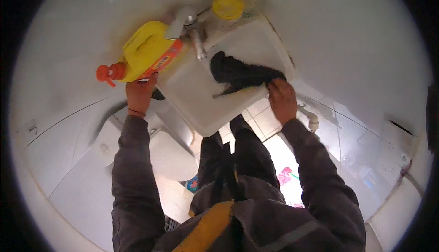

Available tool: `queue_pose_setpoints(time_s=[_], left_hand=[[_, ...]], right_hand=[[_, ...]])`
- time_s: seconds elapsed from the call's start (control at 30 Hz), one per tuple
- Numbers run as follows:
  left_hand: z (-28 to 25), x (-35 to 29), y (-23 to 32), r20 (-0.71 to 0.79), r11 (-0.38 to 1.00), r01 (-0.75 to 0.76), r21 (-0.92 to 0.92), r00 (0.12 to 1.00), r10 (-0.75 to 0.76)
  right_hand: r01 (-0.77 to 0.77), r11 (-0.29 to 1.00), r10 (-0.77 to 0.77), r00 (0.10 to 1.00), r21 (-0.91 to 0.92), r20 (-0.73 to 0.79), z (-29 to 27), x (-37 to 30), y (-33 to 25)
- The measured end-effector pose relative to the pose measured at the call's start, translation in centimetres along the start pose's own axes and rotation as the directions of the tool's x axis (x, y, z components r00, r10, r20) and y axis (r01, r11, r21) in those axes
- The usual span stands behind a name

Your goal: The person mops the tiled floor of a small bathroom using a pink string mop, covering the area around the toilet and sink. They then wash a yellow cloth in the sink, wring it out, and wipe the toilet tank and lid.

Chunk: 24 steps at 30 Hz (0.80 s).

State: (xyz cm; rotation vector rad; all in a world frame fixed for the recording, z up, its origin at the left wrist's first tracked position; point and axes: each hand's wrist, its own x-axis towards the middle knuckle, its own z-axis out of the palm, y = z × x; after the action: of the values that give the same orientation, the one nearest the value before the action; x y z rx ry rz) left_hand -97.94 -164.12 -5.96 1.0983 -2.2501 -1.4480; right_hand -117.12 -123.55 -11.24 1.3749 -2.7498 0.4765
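Note:
A large yellow jug (147, 46) with an orange pump top leans over the left corner of the white sink (212, 119), its top pointing left. My left hand (139, 97) is closed at the jug's side, fingers against the orange label near the neck. Across the sink's right part lies a bunched black cloth item (242, 72); whether it is a sock or a glove cannot be made out. Pinched in my right hand (282, 100), its right end sits at the sink's right rim. A thin strip of it hangs toward the sink's middle.
Behind the sink stands a chrome faucet (197, 41), with a yellow-lidded tub (227, 7) to its right. Below left is a white toilet (173, 156). A pale pipe (312, 119) shows under the sink's right side. A pink brush-like thing (285, 176) lies lower right.

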Motion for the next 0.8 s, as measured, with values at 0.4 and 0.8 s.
queue_pose_setpoints(time_s=[0.4,0.8], left_hand=[[2.0,-0.2,-1.4,-0.103,0.997,0.002,0.082,0.995,0.006],[12.5,-8.0,-4.6,0.125,0.951,0.183,-0.248,0.98,-0.156]], right_hand=[[-0.193,0.981,0.181,0.956,0.03,0.229,2.8,2.5,-9.0],[-0.372,0.928,0.293,0.773,0.029,0.563,11.5,9.2,-8.7]])
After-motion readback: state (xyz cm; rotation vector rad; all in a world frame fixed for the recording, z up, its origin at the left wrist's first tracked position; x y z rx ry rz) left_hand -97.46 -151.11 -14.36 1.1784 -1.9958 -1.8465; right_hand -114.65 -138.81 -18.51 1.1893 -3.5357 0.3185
